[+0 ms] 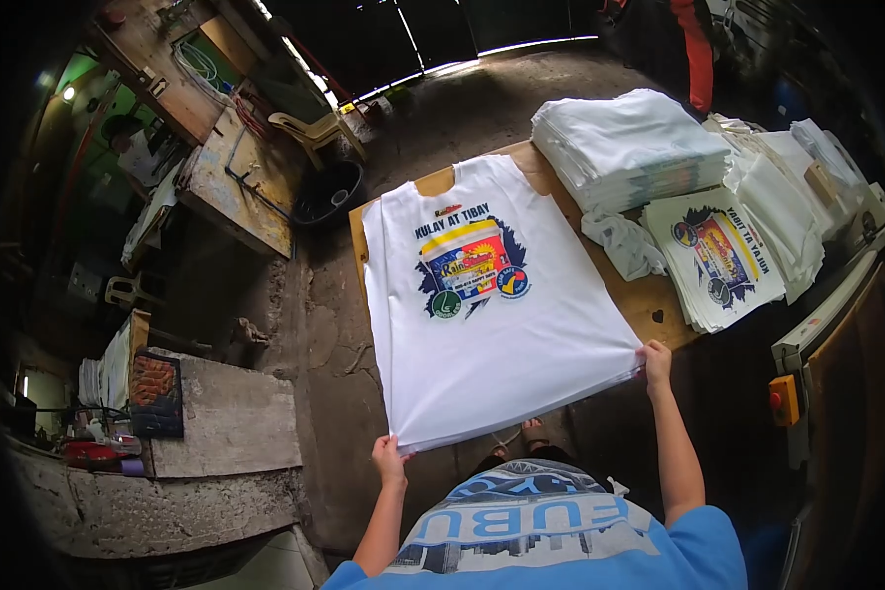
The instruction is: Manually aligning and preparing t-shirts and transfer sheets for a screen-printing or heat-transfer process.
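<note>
A white sleeveless shirt (pixel 492 364) with a colourful paint-bucket print lies spread face up over a wooden table (pixel 667 324), its neck end at the far side. My left hand (pixel 389 460) pinches the near left corner of its hem. At the near right corner, my right hand (pixel 655 366) grips the hem too. The hem is pulled taut between both hands and hangs past the table's near edge, with creases running from each grip. Whether more shirts lie underneath cannot be seen.
Right of the shirt stand a tall stack of folded white shirts (pixel 624 147), a crumpled white cloth (pixel 621 246) and a pile of printed sheets (pixel 718 261). A red button on a yellow box (pixel 784 400) is at the right. A black basin (pixel 329 194) and plastic chair (pixel 315 133) stand far left.
</note>
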`<state>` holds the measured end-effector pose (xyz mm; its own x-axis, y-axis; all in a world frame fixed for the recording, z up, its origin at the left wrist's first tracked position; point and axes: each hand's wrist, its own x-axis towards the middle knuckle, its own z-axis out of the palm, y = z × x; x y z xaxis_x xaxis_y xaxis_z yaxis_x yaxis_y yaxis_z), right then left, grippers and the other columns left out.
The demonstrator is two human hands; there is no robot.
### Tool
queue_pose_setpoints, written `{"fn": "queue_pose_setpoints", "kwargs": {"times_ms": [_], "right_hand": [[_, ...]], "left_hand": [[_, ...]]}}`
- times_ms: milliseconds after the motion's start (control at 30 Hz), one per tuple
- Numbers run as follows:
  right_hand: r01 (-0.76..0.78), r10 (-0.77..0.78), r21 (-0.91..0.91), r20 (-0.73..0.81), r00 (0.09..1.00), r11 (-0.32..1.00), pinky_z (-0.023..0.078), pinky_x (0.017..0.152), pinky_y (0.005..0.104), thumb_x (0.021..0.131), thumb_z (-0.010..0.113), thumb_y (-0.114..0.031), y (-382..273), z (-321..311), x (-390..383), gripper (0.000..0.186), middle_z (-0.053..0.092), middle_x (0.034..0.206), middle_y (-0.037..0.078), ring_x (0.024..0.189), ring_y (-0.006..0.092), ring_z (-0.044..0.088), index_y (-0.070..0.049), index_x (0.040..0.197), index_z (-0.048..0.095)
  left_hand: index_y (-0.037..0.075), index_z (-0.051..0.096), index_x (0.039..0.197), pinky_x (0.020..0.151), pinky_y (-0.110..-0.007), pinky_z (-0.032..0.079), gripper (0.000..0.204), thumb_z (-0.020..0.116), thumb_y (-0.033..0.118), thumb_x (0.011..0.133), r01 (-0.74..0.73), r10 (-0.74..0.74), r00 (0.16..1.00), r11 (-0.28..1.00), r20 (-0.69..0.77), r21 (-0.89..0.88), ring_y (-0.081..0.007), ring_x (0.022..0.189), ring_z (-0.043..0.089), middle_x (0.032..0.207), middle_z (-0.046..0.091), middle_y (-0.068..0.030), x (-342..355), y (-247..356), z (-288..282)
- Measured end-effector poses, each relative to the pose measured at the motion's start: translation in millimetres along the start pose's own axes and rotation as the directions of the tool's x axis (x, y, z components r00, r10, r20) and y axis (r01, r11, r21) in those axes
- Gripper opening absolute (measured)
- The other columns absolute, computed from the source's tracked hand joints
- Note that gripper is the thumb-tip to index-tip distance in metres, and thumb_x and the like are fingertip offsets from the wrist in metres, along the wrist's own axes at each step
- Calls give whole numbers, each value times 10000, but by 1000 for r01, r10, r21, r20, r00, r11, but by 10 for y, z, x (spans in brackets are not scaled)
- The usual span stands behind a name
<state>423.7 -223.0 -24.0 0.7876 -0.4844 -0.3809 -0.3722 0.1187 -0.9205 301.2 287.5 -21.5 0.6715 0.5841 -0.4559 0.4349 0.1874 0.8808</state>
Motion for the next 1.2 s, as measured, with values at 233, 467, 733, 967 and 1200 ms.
{"fn": "queue_pose_setpoints", "kwargs": {"times_ms": [233, 467, 733, 967, 1200], "right_hand": [[-53, -36, -343, -249, 968, 938, 430, 360, 333, 691, 557, -139, 264, 21, -63, 186, 494, 490, 72, 435, 189, 520, -1, 571, 522], [219, -541, -715, -256, 802, 664, 443, 639, 355, 727, 544, -107, 63, 218, -492, 213, 512, 914, 152, 705, 302, 558, -13, 914, 504], [334, -357, -605, 87, 930, 723, 457, 571, 341, 713, 555, -72, 196, 1356, -1465, 115, 586, 771, 146, 611, 258, 571, -9, 803, 591], [316, -374, -603, 31, 927, 733, 468, 613, 313, 722, 517, -33, 424, 1750, -1692, 125, 578, 770, 132, 665, 236, 568, -9, 814, 597], [264, -400, -608, -97, 911, 749, 439, 593, 308, 718, 500, -15, 378, 1589, -1942, 114, 574, 762, 111, 648, 224, 548, -15, 766, 604]], "left_hand": [[5, 519, 813, 608, -364, 479, 125, 547, 92, 728, -113, 172, 985, 563, 18, 819, -249, 628, 538, 681, 515, -111, 106, -31, -61], [0, 510, 907, 697, -342, 439, 230, 571, 106, 712, -607, 574, 790, 677, 216, 416, -260, 738, 542, 779, 554, -110, 1778, 789, 755], [-29, 541, 903, 539, -337, 466, 459, 663, 321, 633, -264, 58, 941, 739, 332, 620, -238, 676, 571, 784, 580, -135, 3275, 1185, 1925], [48, 591, 831, 620, -351, 501, 287, 634, 291, 687, 283, -377, 625, 926, 683, 251, -227, 619, 590, 758, 611, -93, 3240, 1495, 2056], [37, 547, 1059, 786, -392, 487, 459, 571, 367, 740, 402, -340, 461, 903, 820, 149, -275, 875, 595, 976, 617, -115, 3531, 1543, 1954]]}}
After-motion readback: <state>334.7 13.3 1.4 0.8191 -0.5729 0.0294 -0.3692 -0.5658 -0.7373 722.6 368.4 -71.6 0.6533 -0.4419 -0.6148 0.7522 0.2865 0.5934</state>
